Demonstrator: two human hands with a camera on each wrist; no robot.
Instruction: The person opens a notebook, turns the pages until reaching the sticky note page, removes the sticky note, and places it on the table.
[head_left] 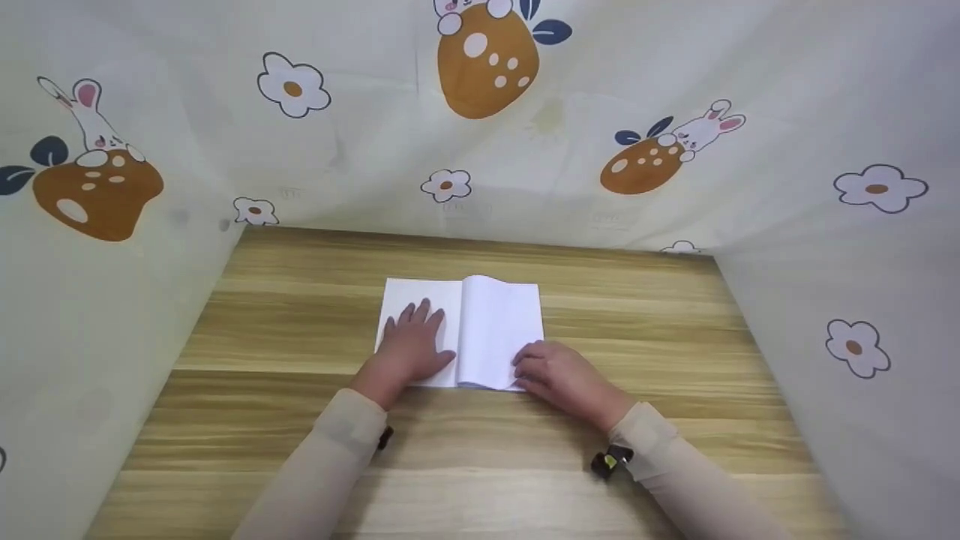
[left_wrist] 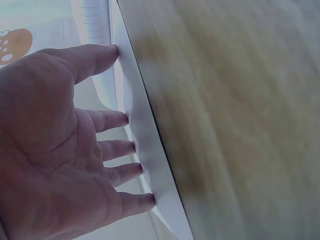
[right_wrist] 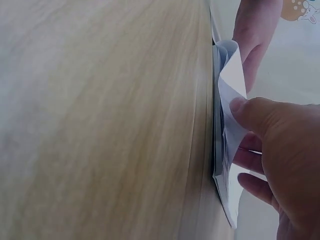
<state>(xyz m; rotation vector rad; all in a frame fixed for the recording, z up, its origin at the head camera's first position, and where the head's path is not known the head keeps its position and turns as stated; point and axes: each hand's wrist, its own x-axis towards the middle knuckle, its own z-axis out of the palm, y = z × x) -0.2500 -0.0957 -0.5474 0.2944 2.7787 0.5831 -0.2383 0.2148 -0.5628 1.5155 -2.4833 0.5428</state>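
Observation:
An open notebook (head_left: pixel 487 322) with white pages lies on the wooden table, its right-hand leaves bulging up beside the fold. My left hand (head_left: pixel 411 349) rests on the left page with its fingers spread; the left wrist view shows its fingertips touching the paper. At the lower right corner of the right page is my right hand (head_left: pixel 559 375), its fingers loosely bent over the paper. In the right wrist view, the right thumb (right_wrist: pixel 239 106) touches a raised, curving page (right_wrist: pixel 232 85), and the other fingers lie along the page, partly hidden.
The wood-grain table (head_left: pixel 637 315) extends around the notebook. A pale curtain (head_left: pixel 360 150) printed with rabbits, flowers and brown fruit surrounds it at the back and both sides. A small black device (head_left: pixel 611 461) sits at the right wrist.

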